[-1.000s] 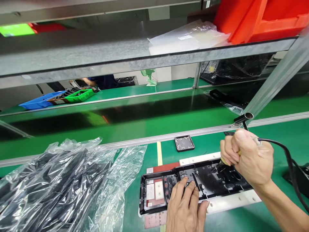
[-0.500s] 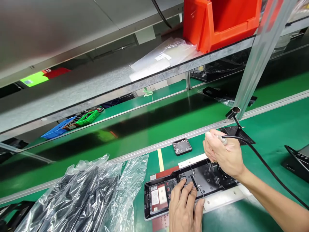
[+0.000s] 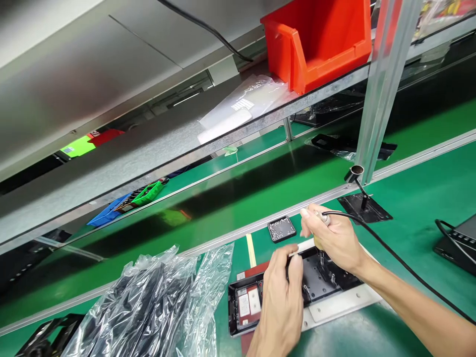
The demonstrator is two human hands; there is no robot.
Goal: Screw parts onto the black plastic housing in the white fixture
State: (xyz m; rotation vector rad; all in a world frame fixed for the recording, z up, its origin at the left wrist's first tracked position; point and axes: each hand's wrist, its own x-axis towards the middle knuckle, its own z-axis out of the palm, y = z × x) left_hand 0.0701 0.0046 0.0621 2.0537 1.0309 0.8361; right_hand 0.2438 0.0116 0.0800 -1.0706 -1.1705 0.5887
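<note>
A long black plastic housing (image 3: 233, 310) lies open side up on the bench, its inside showing posts and holes. My right hand (image 3: 334, 243) is closed around the pale handle of a corded soldering iron (image 3: 320, 216), held upright with its lower end inside the housing's right half. Over the housing's middle is my left hand (image 3: 280, 297), thumb and index fingertips close together near the far rim. Whatever they may pinch is too small or hidden to tell. Just beyond stands a small black tray (image 3: 281, 229) of tiny metal pieces.
Plastic-bagged black parts (image 3: 148, 302) lie at left. A tube-shaped iron stand (image 3: 366, 206) is at right, near a black device (image 3: 457, 245). A metal upright (image 3: 386, 89) and an overhead shelf (image 3: 148, 163) with a red bin (image 3: 316, 49) frame the bench.
My left hand has lifted from lying flat inside the housing, its thumb and index finger drawing together near the far rim. My right hand has shifted slightly left with the soldering iron.
</note>
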